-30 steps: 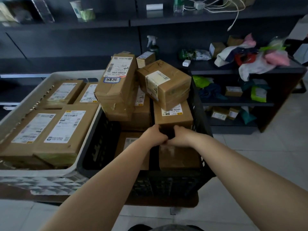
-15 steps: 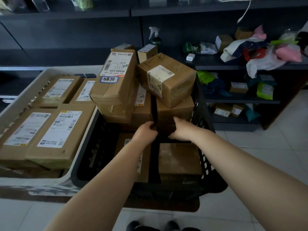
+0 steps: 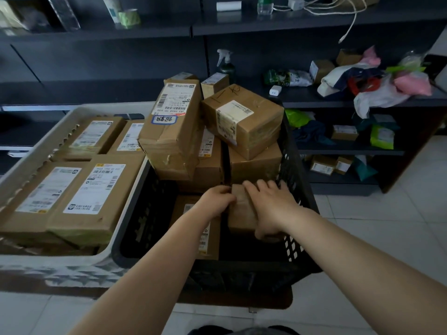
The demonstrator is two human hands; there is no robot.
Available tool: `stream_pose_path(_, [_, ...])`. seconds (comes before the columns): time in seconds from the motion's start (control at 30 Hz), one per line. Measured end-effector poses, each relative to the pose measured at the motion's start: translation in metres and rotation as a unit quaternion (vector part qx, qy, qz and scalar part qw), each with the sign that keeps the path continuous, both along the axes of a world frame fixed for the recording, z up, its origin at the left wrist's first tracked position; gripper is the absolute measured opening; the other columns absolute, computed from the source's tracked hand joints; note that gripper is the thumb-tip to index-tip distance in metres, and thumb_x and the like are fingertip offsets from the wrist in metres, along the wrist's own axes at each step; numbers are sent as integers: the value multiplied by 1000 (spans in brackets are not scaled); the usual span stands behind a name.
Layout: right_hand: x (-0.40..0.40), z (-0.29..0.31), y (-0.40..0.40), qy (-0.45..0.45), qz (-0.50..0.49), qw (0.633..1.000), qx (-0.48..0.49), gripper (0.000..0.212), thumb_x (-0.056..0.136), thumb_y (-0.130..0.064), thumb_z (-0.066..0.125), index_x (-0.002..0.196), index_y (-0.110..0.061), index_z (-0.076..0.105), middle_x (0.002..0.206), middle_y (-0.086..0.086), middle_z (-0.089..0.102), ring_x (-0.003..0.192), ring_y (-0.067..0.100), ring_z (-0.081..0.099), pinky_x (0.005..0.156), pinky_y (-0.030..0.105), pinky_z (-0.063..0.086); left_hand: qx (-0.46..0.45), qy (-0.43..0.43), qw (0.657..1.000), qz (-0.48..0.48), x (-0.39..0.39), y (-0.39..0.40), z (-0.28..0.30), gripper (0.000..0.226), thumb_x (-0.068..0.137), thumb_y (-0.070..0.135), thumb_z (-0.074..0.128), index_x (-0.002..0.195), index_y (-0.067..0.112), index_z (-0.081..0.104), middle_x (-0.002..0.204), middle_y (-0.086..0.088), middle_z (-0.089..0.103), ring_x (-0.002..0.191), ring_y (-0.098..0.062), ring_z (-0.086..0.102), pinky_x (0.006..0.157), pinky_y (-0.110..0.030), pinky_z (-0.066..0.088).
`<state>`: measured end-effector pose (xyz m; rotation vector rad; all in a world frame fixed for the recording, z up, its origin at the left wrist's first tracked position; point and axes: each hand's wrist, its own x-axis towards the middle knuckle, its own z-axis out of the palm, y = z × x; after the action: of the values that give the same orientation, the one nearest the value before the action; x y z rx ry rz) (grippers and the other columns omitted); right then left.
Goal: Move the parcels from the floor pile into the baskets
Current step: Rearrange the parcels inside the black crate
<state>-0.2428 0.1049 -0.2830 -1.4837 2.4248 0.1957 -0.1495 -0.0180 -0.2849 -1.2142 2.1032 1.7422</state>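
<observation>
A small plain brown parcel (image 3: 242,210) lies low in the right half of the black basket (image 3: 294,165). My left hand (image 3: 216,198) curls round its left edge. My right hand (image 3: 271,206) lies across its top, fingers reaching the far edge and thumb down the near side. Behind it rises a stack of parcels, topped by a tall labelled one (image 3: 171,131) and a cube-shaped one (image 3: 244,122). A flat labelled parcel (image 3: 205,235) lies under my left forearm. The white basket (image 3: 36,151) on the left holds several flat labelled parcels (image 3: 96,189).
Both baskets stand on a low brown platform (image 3: 266,303) over a white tiled floor (image 3: 387,226). Dark shelves (image 3: 338,102) behind and to the right carry small parcels, bags, clothes, a spray bottle (image 3: 226,65) and a white cable (image 3: 350,25).
Both hands have drawn back from the front of the stack toward me and taken hold of the small parcel. My right hand now covers its top.
</observation>
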Motion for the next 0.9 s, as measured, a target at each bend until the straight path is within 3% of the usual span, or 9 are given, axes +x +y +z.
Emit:
stream_pose_path(0.13, [0, -3, -3, 27, -39, 993, -104, 125, 51, -54, 78, 144, -30, -2, 143, 9, 28, 130, 33, 28, 108, 51, 20, 11, 86, 992, 87, 0, -2, 4, 39, 90, 26, 56, 129, 25, 52, 104, 5, 58, 92, -13, 55, 67, -25, 48])
stream_pose_path(0.23, [-11, 4, -7, -64, -118, 986, -103, 120, 55, -58, 74, 148, -27, 4, 145, 9, 28, 131, 33, 29, 107, 50, 23, 33, 103, 989, 99, 3, -3, 4, 35, 89, 32, 57, 124, 25, 57, 120, -2, 58, 110, -19, 52, 98, -40, 45])
stream_pose_path(0.33, [-24, 14, -12, -181, -123, 975, -46, 112, 60, -53, 75, 149, -23, 14, 148, 7, 30, 130, 30, 34, 105, 44, 30, 47, 56, 996, 44, 8, -4, 5, 42, 85, 35, 62, 125, 27, 53, 119, 0, 55, 109, -20, 50, 101, -44, 41])
stream_pose_path(0.43, [-33, 26, -18, -309, -149, 939, -18, 85, 64, -41, 78, 138, -21, 42, 134, 4, 50, 109, 19, 52, 91, 31, 44, 84, 46, 995, 32, 11, -7, 3, 49, 81, 33, 66, 128, 25, 52, 118, -3, 58, 108, -23, 53, 96, -46, 44])
stream_pose_path(0.53, [-32, 17, -29, -260, -143, 955, -12, 56, 80, -32, 68, 132, -18, 51, 129, 4, 56, 110, 22, 55, 89, 28, 44, 80, 32, 995, 47, 9, -9, -1, 44, 85, 30, 63, 128, 24, 51, 120, -6, 58, 109, -24, 55, 94, -47, 46])
stream_pose_path(0.63, [-22, -14, -32, -153, -129, 979, 44, 54, 93, -14, 47, 145, -15, 32, 145, 13, 38, 128, 32, 41, 98, 32, 40, 24, -50, 998, -4, 8, -5, -8, 28, 91, 23, 55, 119, 22, 54, 122, -5, 57, 108, -22, 54, 91, -43, 46])
stream_pose_path(0.7, [-17, -29, -32, -124, -133, 979, 93, 68, 93, -5, 42, 150, -21, 9, 156, 16, 9, 139, 41, 17, 110, 45, 30, -18, -89, 995, -51, 6, -4, -12, 33, 93, 20, 51, 126, 20, 51, 123, -6, 55, 111, -22, 53, 86, -39, 46])
stream_pose_path(0.77, [-15, -33, -33, -131, -141, 975, 108, 69, 92, 0, 38, 150, -19, 7, 157, 14, -4, 141, 39, 11, 110, 45, 31, -62, -113, 987, -93, 2, -3, -14, 36, 94, 18, 48, 130, 17, 49, 126, -6, 54, 114, -22, 52, 83, -35, 45])
stream_pose_path(0.9, [-5, -31, -38, -202, -131, 967, 89, 37, 93, -10, 48, 129, -8, 47, 131, 13, 50, 114, 27, 53, 85, 31, 45, -113, -102, 981, -117, -4, -6, -25, 36, 93, 17, 50, 129, 12, 51, 123, -6, 56, 100, -16, 51, 77, -26, 41])
